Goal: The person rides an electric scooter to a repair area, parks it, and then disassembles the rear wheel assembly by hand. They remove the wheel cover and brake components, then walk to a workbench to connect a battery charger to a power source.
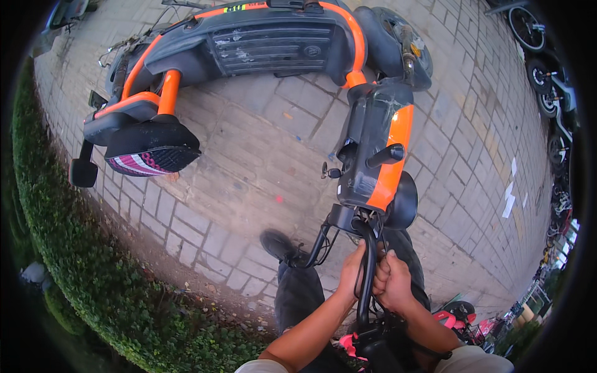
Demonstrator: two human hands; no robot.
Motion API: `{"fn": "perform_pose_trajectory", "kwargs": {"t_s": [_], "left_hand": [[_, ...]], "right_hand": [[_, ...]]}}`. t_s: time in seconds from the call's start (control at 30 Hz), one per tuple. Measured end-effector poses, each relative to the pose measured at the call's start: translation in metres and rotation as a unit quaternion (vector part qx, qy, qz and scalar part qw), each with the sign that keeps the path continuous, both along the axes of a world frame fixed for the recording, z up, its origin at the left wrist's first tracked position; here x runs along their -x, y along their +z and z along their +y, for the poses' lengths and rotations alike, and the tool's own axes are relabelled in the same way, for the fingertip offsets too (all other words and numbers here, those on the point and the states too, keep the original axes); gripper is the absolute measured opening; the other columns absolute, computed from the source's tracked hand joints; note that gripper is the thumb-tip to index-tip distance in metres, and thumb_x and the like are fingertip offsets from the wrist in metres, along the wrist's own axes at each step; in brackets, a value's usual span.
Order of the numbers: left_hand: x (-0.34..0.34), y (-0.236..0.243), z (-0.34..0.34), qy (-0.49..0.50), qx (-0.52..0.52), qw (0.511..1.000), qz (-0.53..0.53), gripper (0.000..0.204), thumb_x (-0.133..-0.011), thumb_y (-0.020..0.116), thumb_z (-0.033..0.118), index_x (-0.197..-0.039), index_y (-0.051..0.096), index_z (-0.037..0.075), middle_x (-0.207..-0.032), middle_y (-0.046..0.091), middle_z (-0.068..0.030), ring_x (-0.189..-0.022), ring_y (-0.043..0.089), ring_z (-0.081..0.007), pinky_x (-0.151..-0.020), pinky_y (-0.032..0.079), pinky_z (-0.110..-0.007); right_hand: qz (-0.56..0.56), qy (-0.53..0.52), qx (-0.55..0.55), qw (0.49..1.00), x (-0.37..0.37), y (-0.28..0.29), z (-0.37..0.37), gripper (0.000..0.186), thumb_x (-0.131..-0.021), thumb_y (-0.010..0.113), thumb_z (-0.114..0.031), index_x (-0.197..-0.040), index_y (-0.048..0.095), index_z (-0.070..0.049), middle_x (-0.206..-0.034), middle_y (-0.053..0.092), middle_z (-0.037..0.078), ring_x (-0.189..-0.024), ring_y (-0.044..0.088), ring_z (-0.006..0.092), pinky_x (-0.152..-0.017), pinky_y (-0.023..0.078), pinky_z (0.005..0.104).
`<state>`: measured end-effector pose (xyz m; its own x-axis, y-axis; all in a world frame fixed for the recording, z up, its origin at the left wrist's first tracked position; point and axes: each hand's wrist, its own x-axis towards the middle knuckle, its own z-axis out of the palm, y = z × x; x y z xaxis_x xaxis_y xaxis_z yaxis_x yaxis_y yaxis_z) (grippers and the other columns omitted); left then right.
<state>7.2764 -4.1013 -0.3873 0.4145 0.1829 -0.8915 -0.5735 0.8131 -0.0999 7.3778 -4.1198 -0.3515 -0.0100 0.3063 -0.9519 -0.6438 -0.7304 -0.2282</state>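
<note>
An orange and black electric scooter stands in front of me, its front column turned toward me. From the column a black handlebar runs down between my forearms. Close against the bar's left side is my left hand, its fingers passing behind the tube and partly hidden. On the other side my right hand is closed, fingers curled in toward the left hand. Thin black cables run down to the hands. Whatever the fingers grip is hidden.
The scooter's seat with a dark, pink-striped cover is at the left. Grey paving lies underneath, bordered by a green hedge. Parked two-wheelers line the far right. A red vehicle part shows behind my right arm.
</note>
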Motion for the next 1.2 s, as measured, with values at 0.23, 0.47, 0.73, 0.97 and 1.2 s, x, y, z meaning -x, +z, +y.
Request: {"fn": "perform_pose_trajectory", "kwargs": {"t_s": [0.23, 0.47, 0.73, 0.97, 1.2], "left_hand": [[0.007, 0.002, 0.003, -0.069, 0.012, 0.998, -0.010, 0.054, -0.095, 0.035, 0.051, -0.101, 0.059, 0.003, -0.072, 0.061, -0.0080, -0.048, 0.056, -0.0140, -0.039, 0.047, -0.024], [0.007, 0.005, 0.003, -0.035, -0.094, 0.995, 0.016, 0.032, -0.091, 0.057, 0.037, -0.084, 0.055, 0.006, -0.067, 0.054, -0.0010, -0.051, 0.051, -0.0085, -0.046, 0.043, -0.022], [0.001, 0.001, -0.004, -0.090, -0.270, 0.942, 0.176, 0.030, -0.089, 0.061, 0.031, -0.075, 0.056, 0.004, -0.069, 0.052, 0.0006, -0.058, 0.048, -0.0067, -0.051, 0.039, -0.023], [0.000, -0.001, -0.002, -0.118, -0.208, 0.954, 0.181, 0.028, -0.088, 0.061, 0.030, -0.080, 0.062, 0.003, -0.065, 0.047, 0.0057, -0.057, 0.037, -0.0027, -0.050, 0.028, -0.021], [0.001, -0.001, -0.003, -0.067, -0.159, 0.976, 0.134, 0.028, -0.086, 0.063, 0.027, -0.077, 0.056, 0.002, -0.067, 0.052, -0.0009, -0.057, 0.045, -0.0053, -0.048, 0.036, -0.022]], "right_hand": [[0.011, 0.034, 0.038, 0.999, -0.001, -0.006, 0.008, 0.040, -0.097, 0.040, -0.037, -0.065, 0.035, -0.014, -0.051, 0.029, -0.004, -0.038, 0.025, 0.0082, -0.036, 0.022, 0.0242], [-0.051, 0.111, 0.068, 0.990, 0.001, -0.010, 0.016, 0.036, -0.098, 0.042, -0.034, -0.072, 0.048, -0.011, -0.053, 0.036, -0.005, -0.040, 0.032, 0.0080, -0.037, 0.024, 0.0236], [-0.057, 0.062, 0.013, 0.996, -0.001, -0.011, 0.004, 0.042, -0.099, 0.038, -0.036, -0.062, 0.033, -0.015, -0.050, 0.027, -0.005, -0.037, 0.022, 0.0072, -0.036, 0.018, 0.0239], [-0.022, 0.007, 0.000, 1.000, 0.000, -0.008, -0.013, 0.044, -0.097, 0.039, -0.040, -0.062, 0.031, -0.015, -0.049, 0.024, -0.004, -0.037, 0.021, 0.0095, -0.036, 0.018, 0.0256], [-0.066, 0.072, 0.045, 0.994, 0.005, -0.012, 0.009, 0.040, -0.097, 0.043, -0.036, -0.064, 0.038, -0.015, -0.050, 0.030, -0.006, -0.037, 0.027, 0.0068, -0.035, 0.020, 0.0241]]}}
